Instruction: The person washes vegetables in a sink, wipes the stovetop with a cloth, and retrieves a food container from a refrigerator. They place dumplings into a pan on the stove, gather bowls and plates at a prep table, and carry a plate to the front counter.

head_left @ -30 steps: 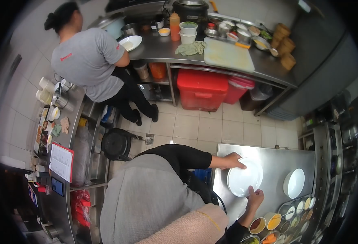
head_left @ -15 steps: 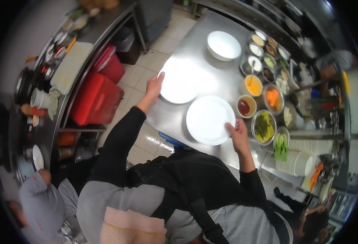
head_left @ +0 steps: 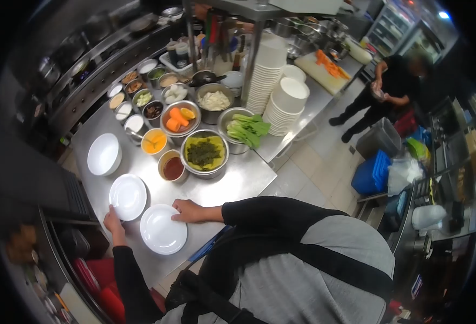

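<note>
Two round white plates lie side by side on the steel table [head_left: 243, 181]. My left hand [head_left: 114, 220] pinches the lower left rim of the farther plate [head_left: 128, 197]. On the nearer plate [head_left: 163, 229], my right hand [head_left: 189, 211] grips the upper right rim, thumb and fingers closed. Both plates are bare on top. Beyond them stands a white bowl [head_left: 104, 154]. Close by are a tub of red sauce [head_left: 173, 168], a tub of yellow liquid [head_left: 155, 141] with a spoon, and a steel bowl of chopped dark greens [head_left: 204, 154].
Leafy greens [head_left: 244, 128] and orange pieces [head_left: 180, 117] sit in steel bowls. Tall stacks of white tubs [head_left: 265, 73] rise by a shelf post. Several small containers crowd the table's far side. Another person [head_left: 394, 81] stands at the right, hands together.
My view has swung to the right, bringing the tub stacks and the standing person into fuller sight. Both hands still hold the same plates, which look to be in about the same place.
</note>
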Action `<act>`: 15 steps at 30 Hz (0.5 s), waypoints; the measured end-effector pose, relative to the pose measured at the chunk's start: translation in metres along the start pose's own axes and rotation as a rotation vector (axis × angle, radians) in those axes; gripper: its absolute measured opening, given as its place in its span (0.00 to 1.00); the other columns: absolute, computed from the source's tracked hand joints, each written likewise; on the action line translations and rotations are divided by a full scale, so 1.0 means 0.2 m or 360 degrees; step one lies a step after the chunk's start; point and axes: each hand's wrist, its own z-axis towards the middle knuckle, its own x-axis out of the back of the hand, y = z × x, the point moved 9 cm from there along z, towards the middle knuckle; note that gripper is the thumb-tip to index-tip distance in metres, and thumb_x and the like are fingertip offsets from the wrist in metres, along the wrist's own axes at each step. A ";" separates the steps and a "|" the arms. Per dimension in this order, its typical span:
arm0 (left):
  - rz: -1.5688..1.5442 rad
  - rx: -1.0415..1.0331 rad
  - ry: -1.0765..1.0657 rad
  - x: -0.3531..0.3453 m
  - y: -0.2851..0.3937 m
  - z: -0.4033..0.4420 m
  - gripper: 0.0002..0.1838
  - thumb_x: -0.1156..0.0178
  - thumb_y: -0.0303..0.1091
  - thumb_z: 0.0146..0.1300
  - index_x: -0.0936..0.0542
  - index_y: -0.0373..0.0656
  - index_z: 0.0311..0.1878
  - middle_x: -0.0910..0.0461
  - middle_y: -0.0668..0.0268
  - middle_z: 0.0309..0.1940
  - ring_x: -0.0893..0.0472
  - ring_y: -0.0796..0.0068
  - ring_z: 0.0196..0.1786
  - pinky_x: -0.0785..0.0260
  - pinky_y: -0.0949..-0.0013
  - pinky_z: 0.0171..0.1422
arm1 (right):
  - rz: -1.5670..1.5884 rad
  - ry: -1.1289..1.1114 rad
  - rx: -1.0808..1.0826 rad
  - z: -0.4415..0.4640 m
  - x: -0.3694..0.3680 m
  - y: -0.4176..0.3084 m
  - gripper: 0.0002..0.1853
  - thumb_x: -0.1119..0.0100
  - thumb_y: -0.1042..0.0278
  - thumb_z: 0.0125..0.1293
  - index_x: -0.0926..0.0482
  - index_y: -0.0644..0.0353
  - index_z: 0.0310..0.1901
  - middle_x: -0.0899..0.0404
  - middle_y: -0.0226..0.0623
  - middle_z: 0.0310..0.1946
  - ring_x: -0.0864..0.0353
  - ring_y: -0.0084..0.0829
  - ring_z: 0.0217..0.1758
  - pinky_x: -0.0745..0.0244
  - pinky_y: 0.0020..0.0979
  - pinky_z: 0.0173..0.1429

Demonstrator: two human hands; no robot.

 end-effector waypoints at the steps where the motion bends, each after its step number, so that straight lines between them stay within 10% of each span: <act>1: 0.0006 0.0134 -0.0007 0.02 -0.02 -0.03 0.20 0.38 0.47 0.66 0.19 0.35 0.35 0.23 0.68 0.23 0.28 0.76 0.24 0.34 0.69 0.27 | 0.0012 0.0019 -0.0001 -0.02 0.04 0.02 0.20 0.32 0.59 0.57 0.25 0.64 0.44 0.19 0.47 0.39 0.19 0.41 0.43 0.25 0.37 0.48; 8: -0.0288 0.0043 0.0146 0.23 -0.07 -0.30 0.19 0.40 0.45 0.68 0.20 0.35 0.45 0.20 0.65 0.31 0.24 0.72 0.28 0.30 0.68 0.30 | 0.0094 -0.0167 0.0370 -0.51 0.62 0.04 0.22 0.34 0.56 0.62 0.22 0.64 0.50 0.17 0.39 0.37 0.18 0.32 0.43 0.24 0.33 0.49; 11: -0.0315 -0.0479 0.0793 0.50 -0.02 -0.69 0.20 0.37 0.41 0.67 0.23 0.35 0.54 0.22 0.59 0.43 0.22 0.67 0.41 0.26 0.65 0.43 | 0.0264 -0.0636 0.0304 -0.95 1.23 -0.07 0.12 0.37 0.64 0.68 0.20 0.61 0.48 0.19 0.26 0.36 0.24 0.15 0.38 0.27 0.22 0.41; 15: 0.0406 -0.0272 0.1810 0.69 0.08 -1.63 0.19 0.37 0.33 0.64 0.25 0.35 0.56 0.22 0.50 0.45 0.19 0.59 0.40 0.23 0.61 0.48 | 0.0615 0.0509 0.0448 -1.28 2.70 -0.04 0.08 0.33 0.69 0.58 0.23 0.58 0.36 0.23 0.26 0.31 0.27 0.17 0.31 0.31 0.21 0.36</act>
